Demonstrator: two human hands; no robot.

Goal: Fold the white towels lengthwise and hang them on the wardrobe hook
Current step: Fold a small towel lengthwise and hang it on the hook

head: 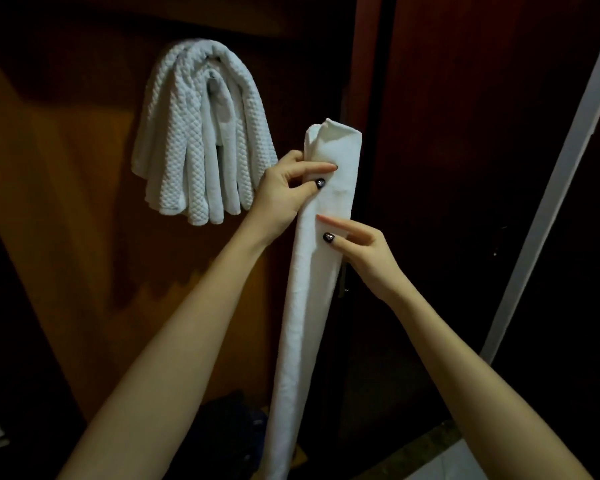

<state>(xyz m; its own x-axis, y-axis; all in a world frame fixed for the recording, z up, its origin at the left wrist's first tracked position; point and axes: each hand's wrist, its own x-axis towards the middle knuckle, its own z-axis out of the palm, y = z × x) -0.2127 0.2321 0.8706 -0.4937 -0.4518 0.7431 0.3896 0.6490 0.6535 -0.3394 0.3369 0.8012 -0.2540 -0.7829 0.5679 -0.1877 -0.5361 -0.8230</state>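
I held the folded towel (312, 306) upright, its long axis running 12 to 6 o'clock; my left hand (288, 192) pinched its left edge near the top; my right hand (364, 254) pinched the cloth just below; the hung towels (194, 140), hiding the hook, lay at 10 o'clock from my grip, nearer my left hand.

Both hands are holding a long, narrow folded towel (312, 271) upright. The left hand (288, 192) is pinching it near the top; the right hand (357, 251) is pinching it just below. Other towels (201, 133) are hanging inside the wardrobe (66, 168) nearby.
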